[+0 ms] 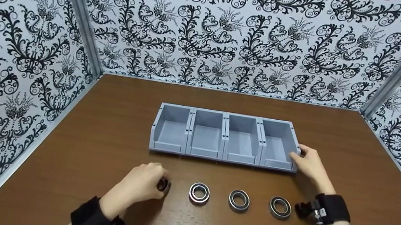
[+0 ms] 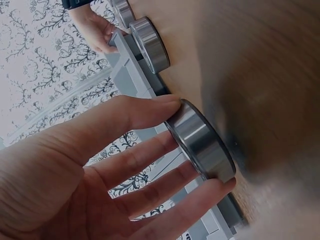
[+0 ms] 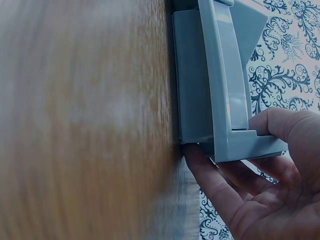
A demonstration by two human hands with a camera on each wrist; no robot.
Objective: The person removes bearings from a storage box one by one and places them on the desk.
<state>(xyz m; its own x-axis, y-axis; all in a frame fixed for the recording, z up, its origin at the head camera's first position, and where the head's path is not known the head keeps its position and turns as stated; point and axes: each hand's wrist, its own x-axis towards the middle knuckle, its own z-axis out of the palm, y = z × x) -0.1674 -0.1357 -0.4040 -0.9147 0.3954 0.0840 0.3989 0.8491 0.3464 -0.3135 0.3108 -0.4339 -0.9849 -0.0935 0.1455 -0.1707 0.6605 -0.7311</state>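
My left hand [image 1: 140, 182] pinches a ball bearing [image 2: 202, 142] between thumb and fingers, close over the table at the left end of a row of bearings. Its shiny steel outer ring faces the left wrist camera. At the right end of a row of joined grey bins, my right hand [image 1: 311, 165] grips the side wall of the rightmost bin [image 3: 222, 100]. The thumb lies over the wall's upper edge, and the other fingers are along the outside and near the base. All the bins show bare floors in the head view.
Three more bearings lie flat in front of the bins: one left [image 1: 199, 193], one in the middle [image 1: 238, 200] and one right [image 1: 280, 207]. The brown wooden table [image 1: 121, 117] meets patterned walls [image 1: 235, 35] at the back and sides.
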